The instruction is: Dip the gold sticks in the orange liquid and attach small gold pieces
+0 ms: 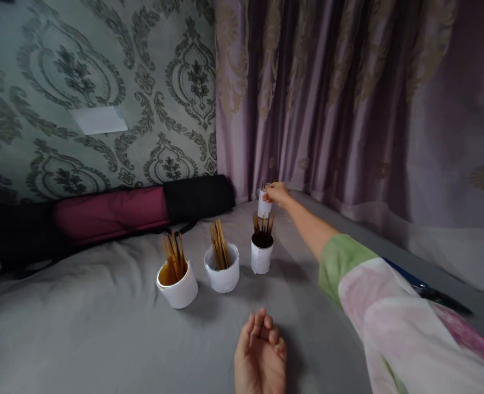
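My right hand (277, 193) reaches far forward, its fingers closed at the rim of the farthest white cup (264, 207). Tips of thin sticks show above that cup, but what the fingers pinch is too small to make out. Near the bottom centre my left hand (261, 353) rests palm up, fingers loosely curled and apart from anything. Between the hands stands a white cylindrical cup (261, 260) with dark-tipped sticks (263, 223). To its left is a wider white cup (223, 277) with a leaning bundle of thin sticks (219, 244). Further left, a tilted white cup (181, 293) holds yellowish-brown sticks (175, 254).
A grey sheet (114, 339) covers the surface under the cups. Along the patterned wall lies a long black and maroon bag (114, 213). Purple curtains (307, 109) hang at the back right. A dark blue and black object (426, 287) lies beyond my right sleeve.
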